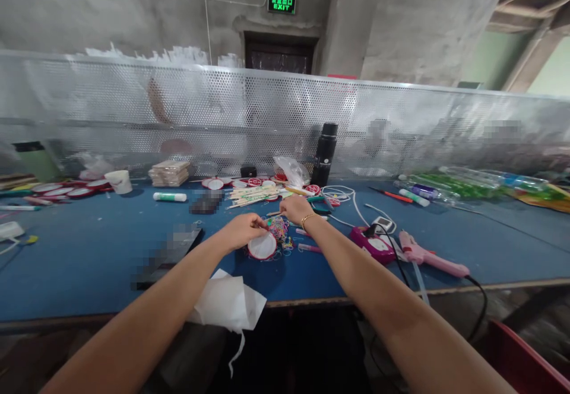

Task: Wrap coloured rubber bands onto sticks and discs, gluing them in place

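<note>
My left hand (243,229) is closed over a round white disc with a red rim (262,246) that lies on the blue table (89,245). Beside it sits a heap of small coloured rubber bands (279,229). My right hand (294,209), with a gold bracelet at the wrist, reaches further back with its fingers curled near a pile of wooden sticks (252,195). What the right fingers hold, if anything, is hidden.
A black bottle (324,154) stands at the perforated metal screen. A pink glue gun (430,256) with its cord and a magenta device (373,244) lie to the right. More red-rimmed discs (62,190), a white cup (119,181), glue sticks and white cloth (227,302) are around.
</note>
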Available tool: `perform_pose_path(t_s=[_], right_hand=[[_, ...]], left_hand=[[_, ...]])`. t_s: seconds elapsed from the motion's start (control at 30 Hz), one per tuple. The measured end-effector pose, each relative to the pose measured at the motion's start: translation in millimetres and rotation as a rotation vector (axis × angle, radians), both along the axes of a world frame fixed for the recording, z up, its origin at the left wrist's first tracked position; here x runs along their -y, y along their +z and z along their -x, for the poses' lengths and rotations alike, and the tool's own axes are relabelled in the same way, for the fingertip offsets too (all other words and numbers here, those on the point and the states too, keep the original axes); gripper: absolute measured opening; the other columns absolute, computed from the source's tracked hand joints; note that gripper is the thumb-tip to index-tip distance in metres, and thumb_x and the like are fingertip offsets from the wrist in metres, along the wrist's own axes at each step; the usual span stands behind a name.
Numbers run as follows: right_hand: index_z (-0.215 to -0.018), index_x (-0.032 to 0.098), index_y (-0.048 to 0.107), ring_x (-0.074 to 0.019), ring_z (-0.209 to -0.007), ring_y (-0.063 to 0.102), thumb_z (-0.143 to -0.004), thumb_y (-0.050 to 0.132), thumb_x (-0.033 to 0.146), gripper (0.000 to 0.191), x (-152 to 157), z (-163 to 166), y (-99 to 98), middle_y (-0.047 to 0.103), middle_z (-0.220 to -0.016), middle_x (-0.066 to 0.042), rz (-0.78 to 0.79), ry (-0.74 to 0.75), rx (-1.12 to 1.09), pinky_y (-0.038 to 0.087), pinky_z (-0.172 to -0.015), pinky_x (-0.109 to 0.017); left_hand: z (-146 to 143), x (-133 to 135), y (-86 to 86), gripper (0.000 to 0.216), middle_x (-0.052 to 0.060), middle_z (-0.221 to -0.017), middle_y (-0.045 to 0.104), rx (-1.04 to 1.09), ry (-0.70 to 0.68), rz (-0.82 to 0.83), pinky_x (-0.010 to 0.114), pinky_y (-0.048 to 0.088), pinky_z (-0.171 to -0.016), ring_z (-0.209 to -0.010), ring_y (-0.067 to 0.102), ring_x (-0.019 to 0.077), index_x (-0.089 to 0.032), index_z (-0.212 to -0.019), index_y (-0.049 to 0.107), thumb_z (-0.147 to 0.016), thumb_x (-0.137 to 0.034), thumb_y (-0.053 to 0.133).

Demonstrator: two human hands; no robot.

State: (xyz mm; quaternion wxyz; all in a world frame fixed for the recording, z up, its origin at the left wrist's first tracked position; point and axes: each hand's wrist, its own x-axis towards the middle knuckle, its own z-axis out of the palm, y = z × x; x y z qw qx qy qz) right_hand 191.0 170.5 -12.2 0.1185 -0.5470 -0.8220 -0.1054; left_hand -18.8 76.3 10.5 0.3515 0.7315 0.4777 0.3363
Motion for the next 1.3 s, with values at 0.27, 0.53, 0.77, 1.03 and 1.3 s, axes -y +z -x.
perform_pose_path(t_s=[0.27, 0.53, 0.77, 1.03, 1.3], right_hand=[[-0.097, 0.025, 0.074, -0.0211, -0.103, 0.063, -0.085, 0.061, 0.02, 0.019, 4, -8, 0.9, 0.074, -0.106, -0.006, 0.021, 0.033, 0.003, 0.043, -0.087, -0.029], [-0.082, 0.022, 0.074, -0.021, -0.096, 0.066, -0.077, 0.07, 0.017, 0.008, 8, -20, 13.1, 0.075, -0.095, -0.005, 0.047, -0.012, -0.146, 0.045, -0.083, -0.028], [-0.101, 0.017, 0.069, -0.0129, -0.085, 0.066, -0.089, 0.057, 0.021, 0.018, 26, -42, 38.6, 0.074, -0.096, -0.004, -0.021, 0.106, -0.436, 0.048, -0.077, -0.022], [-0.085, 0.017, 0.073, -0.0131, -0.075, 0.063, -0.077, 0.069, 0.029, 0.015, 42, -12, 42.6, 0.073, -0.083, -0.003, 0.17, 0.522, -0.887, 0.049, -0.072, -0.026], [-0.091, 0.018, 0.07, -0.0142, -0.07, 0.067, -0.083, 0.062, 0.044, 0.029, 21, -21, 26.5, 0.075, -0.08, -0.004, 0.116, 0.329, -1.021, 0.054, -0.067, -0.026]], left_hand=[[3, 0, 4.5, 0.023, 0.003, -0.069, 0.069, -0.216, 0.068, -0.157, 0.029, 0.037, -0.059, -0.065, 0.058, 0.0213, -0.022, -0.066, 0.07, -0.069, -0.044, 0.068], [5, -6, 1.1, 0.029, 0.003, -0.074, 0.071, -0.313, 0.063, -0.181, 0.028, 0.038, -0.063, -0.071, 0.061, 0.0216, -0.022, -0.072, 0.073, -0.077, -0.049, 0.062], [9, -11, 10.5, 0.021, 0.004, -0.102, 0.073, -0.226, 0.283, -0.442, 0.031, 0.046, -0.083, -0.094, 0.064, 0.0213, -0.021, -0.098, 0.071, -0.086, -0.031, 0.056], [6, 2, 19.4, 0.023, 0.003, -0.113, 0.072, -0.419, 0.322, -0.729, 0.04, 0.041, -0.097, -0.111, 0.058, 0.0272, -0.027, -0.105, 0.073, -0.087, -0.037, 0.062], [8, -8, 13.0, 0.019, 0.004, -0.095, 0.073, -0.277, 0.255, -0.539, 0.031, 0.046, -0.08, -0.088, 0.063, 0.0203, -0.02, -0.09, 0.071, -0.089, -0.031, 0.055]])
